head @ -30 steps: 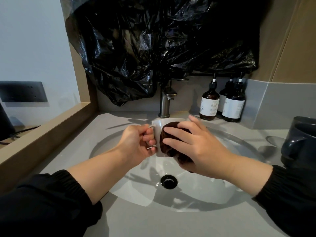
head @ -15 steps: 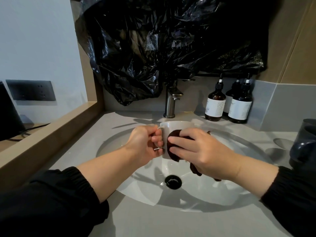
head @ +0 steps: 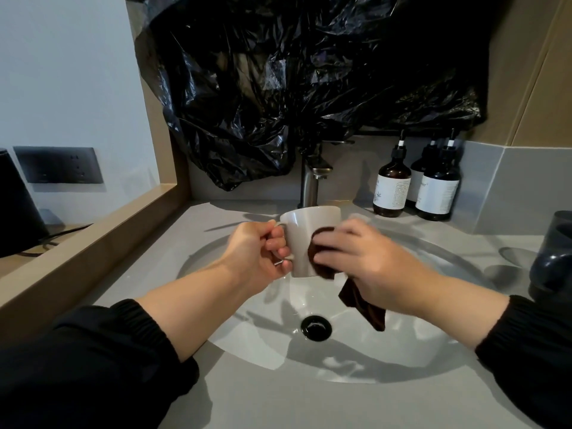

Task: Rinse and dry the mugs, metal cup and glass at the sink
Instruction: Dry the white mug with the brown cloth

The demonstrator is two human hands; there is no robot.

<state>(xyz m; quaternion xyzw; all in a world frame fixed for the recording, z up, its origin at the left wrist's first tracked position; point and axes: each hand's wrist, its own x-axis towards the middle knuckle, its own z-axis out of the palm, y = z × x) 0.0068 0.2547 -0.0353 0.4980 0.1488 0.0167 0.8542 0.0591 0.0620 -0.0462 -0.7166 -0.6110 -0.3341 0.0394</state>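
Observation:
A white mug (head: 306, 233) is held upright over the sink basin (head: 402, 345). My left hand (head: 257, 255) grips its handle on the left side. My right hand (head: 368, 261) presses a dark brown cloth (head: 322, 258) against the mug's right side, and a tail of the cloth hangs down below the hand. A dark grey mug (head: 554, 258) stands on the counter at the far right edge. I see no metal cup or glass in this view.
The faucet (head: 312, 181) rises behind the mug, with no water visible. Three dark pump bottles (head: 393, 187) stand at the back right. A black plastic sheet (head: 309, 82) hangs above. A wooden ledge (head: 83, 252) borders the left. The drain (head: 315, 328) sits mid-basin.
The cloth has slid from the mug's front face round to its right side and lower, with a tail now hanging free. The mug stays upright by its handle.

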